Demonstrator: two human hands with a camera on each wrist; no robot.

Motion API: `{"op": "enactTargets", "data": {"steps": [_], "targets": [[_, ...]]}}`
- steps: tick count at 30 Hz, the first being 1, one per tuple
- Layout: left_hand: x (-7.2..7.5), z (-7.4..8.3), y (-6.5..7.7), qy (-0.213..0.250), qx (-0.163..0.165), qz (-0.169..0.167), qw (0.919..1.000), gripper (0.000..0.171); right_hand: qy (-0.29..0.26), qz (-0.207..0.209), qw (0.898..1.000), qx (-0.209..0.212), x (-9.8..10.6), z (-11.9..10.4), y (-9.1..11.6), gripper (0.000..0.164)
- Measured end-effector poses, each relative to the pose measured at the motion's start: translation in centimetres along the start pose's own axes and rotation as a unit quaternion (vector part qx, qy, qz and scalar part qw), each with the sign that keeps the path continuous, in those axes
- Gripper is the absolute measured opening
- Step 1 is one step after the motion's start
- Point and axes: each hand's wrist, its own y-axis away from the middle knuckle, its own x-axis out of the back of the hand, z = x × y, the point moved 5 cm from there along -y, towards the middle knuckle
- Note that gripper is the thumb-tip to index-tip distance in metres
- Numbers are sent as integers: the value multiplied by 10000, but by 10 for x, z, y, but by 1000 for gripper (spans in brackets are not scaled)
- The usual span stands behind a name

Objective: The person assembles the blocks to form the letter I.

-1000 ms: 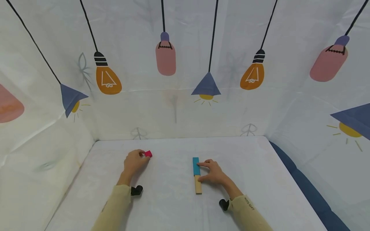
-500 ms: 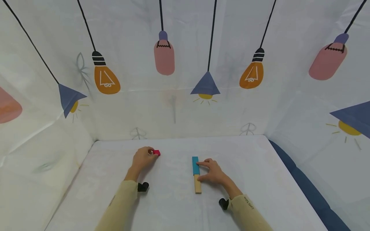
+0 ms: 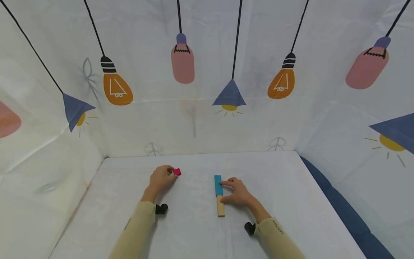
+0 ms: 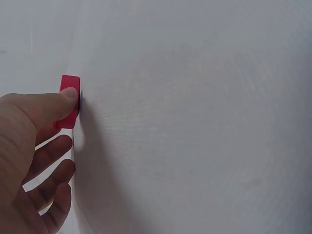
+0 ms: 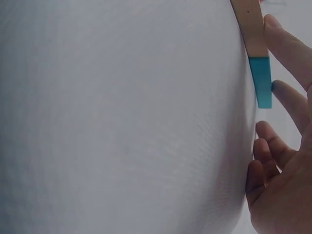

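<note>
My left hand point(image 3: 160, 178) pinches a small red block point(image 3: 177, 172) between thumb and index finger, low over the white table. In the left wrist view the thumb lies across the red block point(image 4: 70, 82), and the other fingers curve loosely below it. Toward the middle, a blue block point(image 3: 218, 183) and a plain wooden block point(image 3: 220, 209) lie end to end in a line, the blue one farther away. My right hand point(image 3: 238, 192) rests beside them, index fingertip at the blue block and thumb tip at the wooden one, both along their right side.
A white sheet covers the table point(image 3: 191, 233). Behind it hangs a white curtain point(image 3: 155, 126) printed with lamps and bulbs. Dark blue padding point(image 3: 343, 212) runs along the right edge. A black wrist mount point(image 3: 161, 209) sits by the left sleeve.
My left hand has carried the red block to the right, toward the blue and wooden blocks, slowing in the last half second. The right hand and those two blocks have stayed in place.
</note>
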Motion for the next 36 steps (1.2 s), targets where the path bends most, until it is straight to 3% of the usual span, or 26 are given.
{"op": "enactTargets", "data": {"steps": [8,21,36], "targets": [[-6,4,-8,42,-146,-11,9999,35,-24,2,9999,-154,0,2,0,68],[-14,25,-23,-16,-317,-261,9992,35,-39,-39,9999,-98,-2,5,-1,69],[-28,53,-34,133,-660,-273,9974,35,-39,-58,9998,-174,-1,5,-2,69]]}}
